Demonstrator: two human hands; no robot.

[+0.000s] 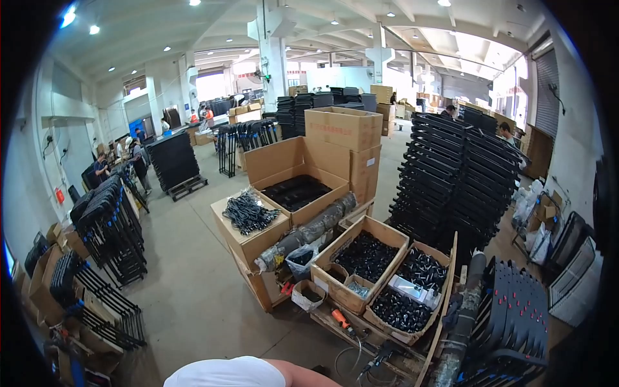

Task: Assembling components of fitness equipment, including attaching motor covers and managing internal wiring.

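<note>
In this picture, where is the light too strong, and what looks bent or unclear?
Head view: the upper-left lamp glares bluish, the right-hand windows look washed out; also in head view, the ceiling curves toward the rim, and distant people lack fine detail.

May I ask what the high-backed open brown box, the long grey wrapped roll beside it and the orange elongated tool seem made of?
High-backed open brown box: likely matte cardboard, given thin panels. Long grey wrapped roll: wrinkled, glossy covering, likely plastic film; core hidden. Orange elongated tool: bright colour suggests plastic; finish unclear.
</note>
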